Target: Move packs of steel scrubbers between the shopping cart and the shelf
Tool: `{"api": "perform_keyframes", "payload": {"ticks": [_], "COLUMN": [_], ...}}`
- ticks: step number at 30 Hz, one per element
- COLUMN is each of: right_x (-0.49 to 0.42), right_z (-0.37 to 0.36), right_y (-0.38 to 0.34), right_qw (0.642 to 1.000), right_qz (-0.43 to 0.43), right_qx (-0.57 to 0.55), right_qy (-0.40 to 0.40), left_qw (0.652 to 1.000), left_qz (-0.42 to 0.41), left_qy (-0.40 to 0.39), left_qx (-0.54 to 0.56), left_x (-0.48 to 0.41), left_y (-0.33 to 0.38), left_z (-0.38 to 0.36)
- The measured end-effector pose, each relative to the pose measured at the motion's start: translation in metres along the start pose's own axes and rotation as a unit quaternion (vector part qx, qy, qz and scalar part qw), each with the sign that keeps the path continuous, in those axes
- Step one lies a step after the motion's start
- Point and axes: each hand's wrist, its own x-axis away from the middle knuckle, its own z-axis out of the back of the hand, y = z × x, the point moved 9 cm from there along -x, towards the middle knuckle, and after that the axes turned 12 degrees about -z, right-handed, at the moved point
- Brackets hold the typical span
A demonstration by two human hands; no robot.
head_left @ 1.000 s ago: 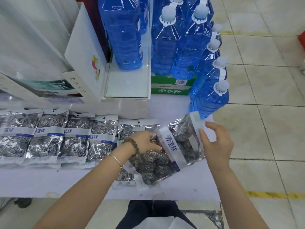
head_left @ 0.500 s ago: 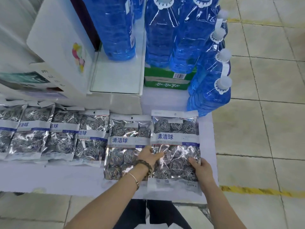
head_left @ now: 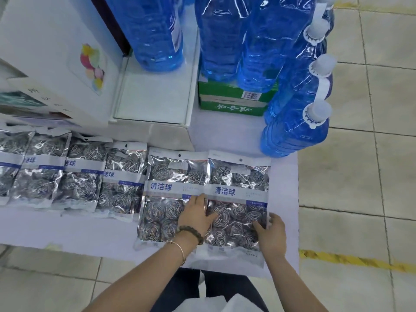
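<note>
Several clear packs of steel scrubbers lie flat in a row on the low white shelf (head_left: 67, 230). The rightmost scrubber pack (head_left: 238, 176) lies at the row's right end, its left edge against the neighbouring pack (head_left: 166, 176). My left hand (head_left: 195, 215) rests flat across the seam between these two packs, fingers stretched out. At the rightmost pack's lower right corner, my right hand (head_left: 272, 235) has its fingers on top and its thumb at the edge. The shopping cart is not in view.
Large blue liquid bottles (head_left: 295, 129) stand behind and right of the packs, some on a green carton (head_left: 229, 104). White boxes (head_left: 51, 64) stand at the back left. Tiled floor with a yellow line (head_left: 360, 260) lies to the right.
A second ago the rightmost pack was held tilted above the shelf in both hands. It now lies flat at the row's right end, with my left hand flattened on its left edge.
</note>
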Motion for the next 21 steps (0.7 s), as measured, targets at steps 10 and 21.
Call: {"api": "perform_keyframes", "payload": {"ticks": [10, 21], "right_x": [0.028, 0.024], "right_z": [-0.065, -0.058], "right_y": [-0.049, -0.055], "right_qw": [0.897, 0.886], "right_qz": [0.221, 0.212], "right_qx": [0.381, 0.411], "right_qy": [-0.044, -0.026], "left_qw": [0.982, 0.984], "left_qz": [0.027, 0.004], "left_qy": [-0.092, -0.101], "left_qx": [-0.164, -0.144], "left_x": [0.006, -0.004], "left_y": [-0.051, -0.041], "left_z": [0.003, 0.004]}}
